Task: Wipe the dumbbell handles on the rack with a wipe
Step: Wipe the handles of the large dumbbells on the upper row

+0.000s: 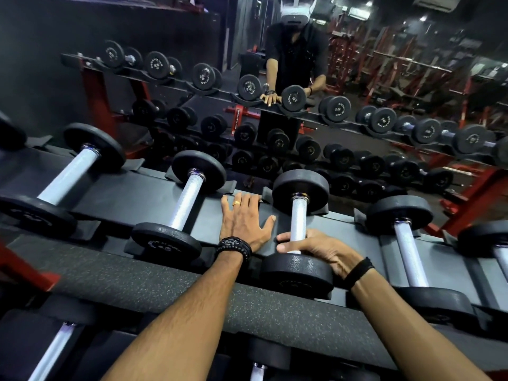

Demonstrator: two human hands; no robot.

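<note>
Head view looks down on the rack [154, 188], with a mirror behind it. Left of the central dumbbell [299, 229] two more dumbbells lie in their cradles. Just left of it, the left hand [243, 222] rests flat on the rack, fingers spread. The right hand [316, 250] grasps the near end of its handle [298, 217]; whether a wipe is held cannot be told.

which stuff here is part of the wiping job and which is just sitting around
In the job:
- right hand gripping the dumbbell handle
- left hand flat on the rack
- wipe: not clearly visible

Just there:
- mirror
- lower-shelf dumbbells
</note>
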